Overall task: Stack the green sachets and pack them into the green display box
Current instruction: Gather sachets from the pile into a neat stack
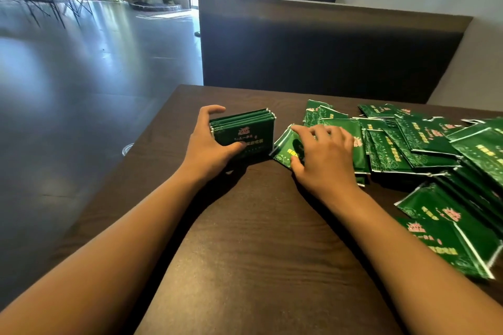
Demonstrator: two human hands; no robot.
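We're bracing a short upright stack of sachets (243, 134) in our left hand (208, 144); our right hand (324, 156) is pinching one loose sachet (287, 148). Most are lying scattered, no box showing.

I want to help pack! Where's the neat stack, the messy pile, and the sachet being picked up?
neat stack (245, 139), head view, front face.
messy pile (424, 141), head view, middle sachets.
picked-up sachet (285, 148), head view, left corner under right hand.
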